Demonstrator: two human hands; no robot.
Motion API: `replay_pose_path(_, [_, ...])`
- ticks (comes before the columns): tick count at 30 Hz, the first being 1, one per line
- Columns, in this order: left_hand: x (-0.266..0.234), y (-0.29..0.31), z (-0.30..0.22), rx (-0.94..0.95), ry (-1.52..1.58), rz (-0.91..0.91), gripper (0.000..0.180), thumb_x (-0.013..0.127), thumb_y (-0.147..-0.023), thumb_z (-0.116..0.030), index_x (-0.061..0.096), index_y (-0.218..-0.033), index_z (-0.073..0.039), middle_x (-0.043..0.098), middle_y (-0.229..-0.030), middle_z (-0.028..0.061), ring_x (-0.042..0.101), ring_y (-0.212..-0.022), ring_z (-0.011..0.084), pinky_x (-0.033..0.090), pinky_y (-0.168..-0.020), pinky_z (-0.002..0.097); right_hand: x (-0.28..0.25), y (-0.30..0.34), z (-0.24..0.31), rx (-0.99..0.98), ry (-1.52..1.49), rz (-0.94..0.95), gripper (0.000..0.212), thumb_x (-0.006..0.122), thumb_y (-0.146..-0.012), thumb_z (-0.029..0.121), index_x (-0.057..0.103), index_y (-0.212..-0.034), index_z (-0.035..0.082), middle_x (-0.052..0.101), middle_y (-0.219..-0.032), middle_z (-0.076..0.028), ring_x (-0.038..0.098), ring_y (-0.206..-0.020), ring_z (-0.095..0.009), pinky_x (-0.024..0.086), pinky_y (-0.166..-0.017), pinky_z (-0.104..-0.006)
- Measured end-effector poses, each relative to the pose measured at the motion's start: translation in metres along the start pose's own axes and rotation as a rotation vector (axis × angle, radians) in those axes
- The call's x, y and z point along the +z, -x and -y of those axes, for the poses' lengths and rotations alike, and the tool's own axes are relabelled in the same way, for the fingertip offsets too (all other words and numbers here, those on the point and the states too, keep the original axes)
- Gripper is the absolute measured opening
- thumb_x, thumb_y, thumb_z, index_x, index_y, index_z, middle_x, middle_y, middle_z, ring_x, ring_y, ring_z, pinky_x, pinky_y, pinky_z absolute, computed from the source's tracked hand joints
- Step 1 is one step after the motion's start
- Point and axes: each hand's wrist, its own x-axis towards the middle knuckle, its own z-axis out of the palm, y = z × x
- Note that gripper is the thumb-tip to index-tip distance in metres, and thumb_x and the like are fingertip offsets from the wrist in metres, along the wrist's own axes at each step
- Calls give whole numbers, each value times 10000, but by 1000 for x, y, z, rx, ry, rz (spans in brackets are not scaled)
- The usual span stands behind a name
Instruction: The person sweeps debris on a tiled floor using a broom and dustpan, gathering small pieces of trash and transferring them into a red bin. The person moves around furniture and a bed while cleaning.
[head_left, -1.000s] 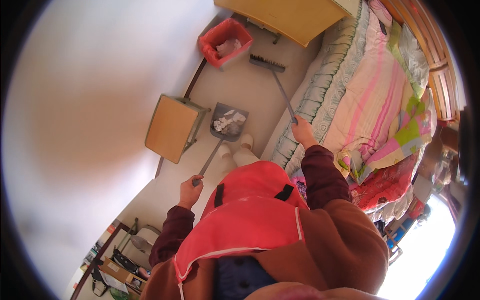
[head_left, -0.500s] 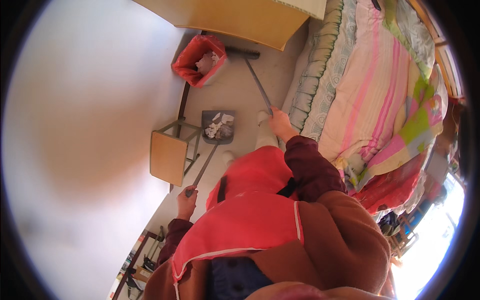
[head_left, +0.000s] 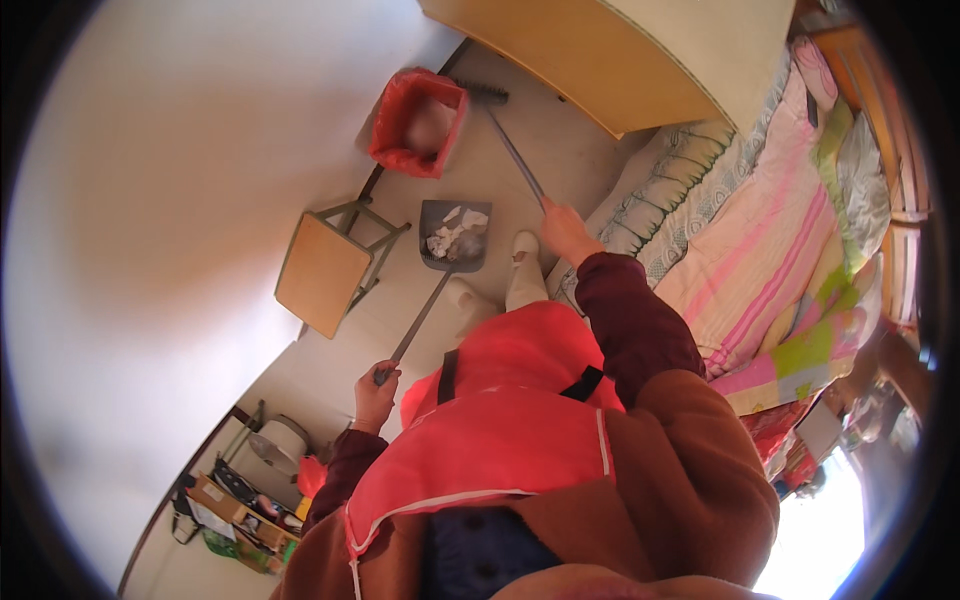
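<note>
At my left stands a stool with a flat tan wooden seat and greenish legs (head_left: 322,275). My left grip (head_left: 374,398) is closed round the handle end of a grey, square-scooped, long-handled dustpan (head_left: 431,218). Its scoop lies ahead of me, right of the stool; whether it touches the pale floor (head_left: 555,120) I cannot tell. I expect it light and stiff, best held by that handle and kept level, as the crumpled white scraps (head_left: 462,238) inside look soft, nearly weightless and apt to slide. Just beside the red-lined bin (head_left: 393,110) is the dark-bristled head of a grey-poled broom (head_left: 517,155): light, I judge, stiff in the pole, springy below. My right grip (head_left: 570,232) wraps its near end. I count one stool, one dustpan, one bin, one broom; the scraps overlap too much to number.
</note>
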Motion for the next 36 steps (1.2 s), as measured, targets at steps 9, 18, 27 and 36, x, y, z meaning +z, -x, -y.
replay_pose_path(9, [-2, 7, 64, 66, -7, 26, 159, 606, -811, -121, 652, -933, -30, 603, -637, 40, 534, -582, 76, 445, -556, 245, 10, 58, 20, -48, -75, -8, 376, 475, -807, 80, 502, -1175, 8, 597, -899, -279, 561, -879, -443, 449, -776, -487])
replay_pose_path(18, [8, 4, 86, 156, 23, 15, 174, 619, -793, -137, 649, -937, -44, 656, -758, 149, 662, -711, 190, 495, -638, 295, 31, -17, 35, 98, -21, -290, 355, 493, -815, 148, 537, -1142, 15, 599, -961, -262, 573, -915, -415, 449, -798, -464])
replay_pose_path(27, [15, 7, 106, 175, 108, 7, 172, 616, -771, -110, 648, -936, -72, 642, -728, 142, 649, -658, 230, 494, -614, 305, 114, -243, 113, 267, -207, -364, 179, 529, -744, 114, 635, -843, 8, 641, -794, -215, 636, -694, -349, 492, -586, -414])
replay_pose_path(36, [28, 12, 124, 135, 141, 10, 210, 615, -746, -103, 646, -951, -66, 637, -735, 154, 654, -675, 230, 490, -611, 304, 63, -122, 70, -65, 393, 20, 235, 523, -734, 70, 588, -917, -61, 603, -871, -297, 586, -847, -445, 473, -765, -468])
